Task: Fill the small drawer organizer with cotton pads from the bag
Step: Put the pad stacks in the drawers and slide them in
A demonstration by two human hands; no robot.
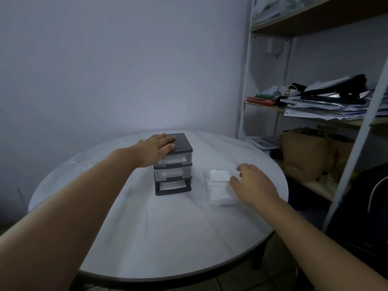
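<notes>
A small drawer organizer with a dark grey frame stands near the middle of the round table. Its two upper clear drawers are in place and the bottom slot is an open frame with no drawer in it. My left hand rests flat on the organizer's top left corner with straight fingers. To the right lies a clear container of white cotton pads; whether it is the bag or the removed drawer I cannot tell. My right hand touches its right side, fingers loosely bent.
The round white table ends close to my body and at the right. A metal shelf rack with papers, a brown paper bag and dark items stands to the right. A plain wall lies behind.
</notes>
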